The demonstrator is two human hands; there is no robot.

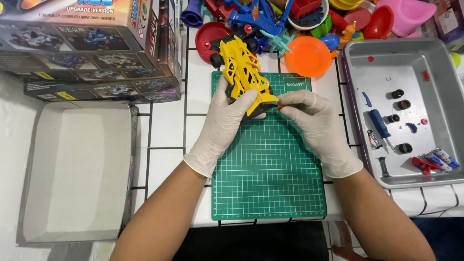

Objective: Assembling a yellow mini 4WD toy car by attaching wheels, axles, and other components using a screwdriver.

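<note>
So there's a yellow toy race car (244,77) with black wheels, held up just over the top end of a green cutting mat (268,169), nose pointing away toward the toy pile. The left hand (226,121), in a whitish glove, has its fingers wrapped around the car's near end from the left side, a solid full-hand hold. The right hand (314,123), gloved too, comes in from the right with thumb and forefinger pinched narrow at the car's rear corner, where a tiny red bit (279,107) shows at the fingertips. Can't tell what that bit is, too small.

The mat lies on a white tiled tabletop (164,130). To the right, touching the mat's side or nearly so, is a grey metal tray (355,121) with a blue-handled screwdriver (380,124), a few small black tyres (398,94), some small red and blue parts and a couple of batteries (441,158). Beyond the car there's a heap of plastic toys, including an orange dish (308,56) and a red plate (209,36). Off to the left is an empty box lid (79,169), and above it a stack of model car kit boxes (92,48).
</note>
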